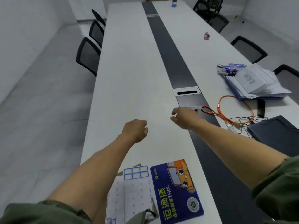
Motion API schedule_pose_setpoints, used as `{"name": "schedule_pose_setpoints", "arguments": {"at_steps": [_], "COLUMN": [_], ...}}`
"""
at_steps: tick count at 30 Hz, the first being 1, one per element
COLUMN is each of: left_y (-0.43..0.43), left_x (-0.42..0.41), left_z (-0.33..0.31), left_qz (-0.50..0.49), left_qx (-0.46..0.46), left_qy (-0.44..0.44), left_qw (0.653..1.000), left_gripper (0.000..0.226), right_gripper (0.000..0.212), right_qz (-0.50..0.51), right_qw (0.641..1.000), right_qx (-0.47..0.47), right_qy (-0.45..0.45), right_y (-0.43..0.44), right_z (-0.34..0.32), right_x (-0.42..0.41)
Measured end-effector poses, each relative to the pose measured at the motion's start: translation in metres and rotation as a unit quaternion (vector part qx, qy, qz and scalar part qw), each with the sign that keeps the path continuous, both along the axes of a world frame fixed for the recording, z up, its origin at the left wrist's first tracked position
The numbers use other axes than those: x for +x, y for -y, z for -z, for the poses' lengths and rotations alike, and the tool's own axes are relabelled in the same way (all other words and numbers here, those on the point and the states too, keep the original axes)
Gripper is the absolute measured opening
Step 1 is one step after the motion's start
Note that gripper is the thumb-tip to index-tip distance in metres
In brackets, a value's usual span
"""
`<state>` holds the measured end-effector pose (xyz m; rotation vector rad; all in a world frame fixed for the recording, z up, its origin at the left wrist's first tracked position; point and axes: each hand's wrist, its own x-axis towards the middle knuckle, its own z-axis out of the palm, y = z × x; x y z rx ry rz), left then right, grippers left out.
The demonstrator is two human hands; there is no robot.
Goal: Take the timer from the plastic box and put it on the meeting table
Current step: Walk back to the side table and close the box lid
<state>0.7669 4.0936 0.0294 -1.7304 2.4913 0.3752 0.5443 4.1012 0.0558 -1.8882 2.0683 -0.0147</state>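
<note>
Reaching out over the white meeting table [129, 78], the person is holding both bare forearms above it. The left hand [135, 130] is curling into a loose empty fist; the right hand [184, 117] is hanging with fingers bent, gripping nothing. Neither timer nor plastic box is showing.
</note>
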Motion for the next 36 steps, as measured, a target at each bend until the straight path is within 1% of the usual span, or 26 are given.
{"name": "schedule_pose_setpoints", "arguments": {"at_steps": [5,10,12,15,17,19,23,29,32,34,35,36], "left_y": [-0.047,-0.107,-0.148,-0.195,-0.236,-0.28,-0.362,-0.458,-0.494,-0.511,-0.525,-0.526], "left_x": [0.063,0.137,0.176,0.214,0.246,0.281,0.344,0.433,0.489,0.526,0.554,0.561], "left_z": [-0.049,-0.087,-0.098,-0.109,-0.115,-0.122,-0.127,-0.124,-0.121,-0.121,-0.127,-0.127], "left_qz": [-0.066,-0.19,-0.25,-0.307,-0.357,-0.412,-0.497,-0.587,-0.608,-0.616,-0.621,-0.617], "left_qx": [-0.043,-0.069,-0.079,-0.088,-0.082,-0.086,-0.091,-0.081,-0.087,-0.093,-0.089,-0.089], "left_qy": [-0.014,-0.02,-0.014,0.0,0.017,0.025,0.045,0.052,0.057,0.062,0.07,0.072], "left_qw": [0.997,0.979,0.965,0.948,0.93,0.907,0.862,0.804,0.787,0.78,0.776,0.779], "left_gripper": [0.031,0.033,0.031,0.029,0.029,0.03,0.03,0.027,0.028,0.029,0.029,0.029], "right_gripper": [0.035,0.034,0.034,0.033,0.032,0.031,0.032,0.033,0.033,0.034,0.034,0.034], "right_qz": [-0.088,-0.208,-0.279,-0.332,-0.383,-0.441,-0.525,-0.612,-0.631,-0.633,-0.634,-0.633], "right_qw": [0.995,0.974,0.954,0.936,0.916,0.89,0.842,0.78,0.763,0.759,0.757,0.757], "right_qx": [-0.04,-0.088,-0.106,-0.117,-0.113,-0.11,-0.114,-0.123,-0.135,-0.142,-0.149,-0.153], "right_qy": [-0.009,0.003,0.01,0.017,0.018,0.022,0.042,0.043,0.039,0.045,0.048,0.05], "right_y": [-0.012,-0.025,-0.038,-0.059,-0.084,-0.107,-0.158,-0.224,-0.25,-0.264,-0.275,-0.276], "right_z": [-0.031,-0.058,-0.068,-0.073,-0.073,-0.076,-0.085,-0.089,-0.091,-0.095,-0.1,-0.102], "right_x": [0.069,0.15,0.195,0.244,0.287,0.335,0.426,0.552,0.624,0.669,0.704,0.712]}}
